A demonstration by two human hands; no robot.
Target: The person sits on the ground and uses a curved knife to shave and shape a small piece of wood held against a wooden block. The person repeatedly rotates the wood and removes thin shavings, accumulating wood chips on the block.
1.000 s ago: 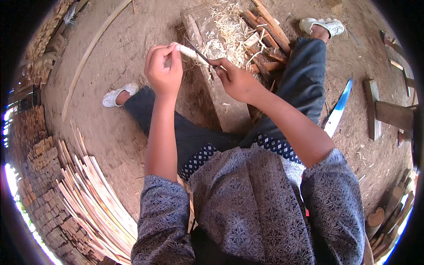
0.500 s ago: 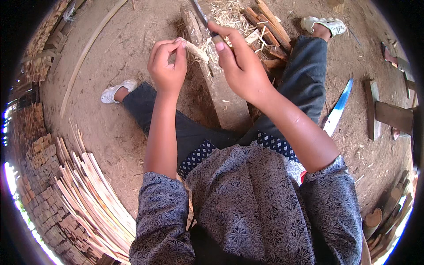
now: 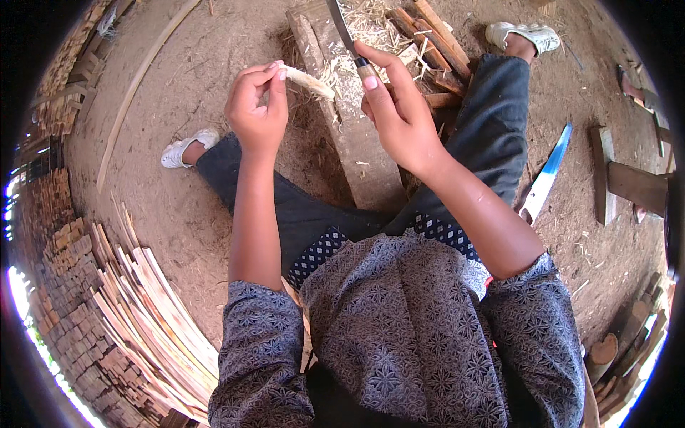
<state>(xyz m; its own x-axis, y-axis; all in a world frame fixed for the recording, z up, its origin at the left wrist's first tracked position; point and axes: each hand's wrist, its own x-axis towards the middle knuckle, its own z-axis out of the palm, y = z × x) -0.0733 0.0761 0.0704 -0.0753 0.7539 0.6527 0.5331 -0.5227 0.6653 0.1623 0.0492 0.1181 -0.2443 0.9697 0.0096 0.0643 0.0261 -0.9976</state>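
My left hand [image 3: 257, 103] pinches one end of a short, pale, curved piece of wood [image 3: 308, 81] between thumb and fingertips. Its other end points right, over a thick wooden plank [image 3: 364, 153] lying between my legs. In my right hand [image 3: 403, 107] is a knife [image 3: 343, 32], gripped by its short handle with the dark blade pointing up and away. The blade stands apart from the wood piece. Pale shavings [image 3: 367, 25] are strewn over the far part of the plank.
Split wood pieces [image 3: 439, 43] lie beyond my right hand. A saw blade [image 3: 548, 175] rests on the dirt floor beside my right leg. Long pale strips [image 3: 157, 314] lie at left near stacked wood blocks [image 3: 68, 285]. A wooden bench frame [image 3: 635, 189] stands at right.
My left hand has shifted slightly left with the wood piece. My right hand has moved a little right and nearer with the knife, widening the gap between them.
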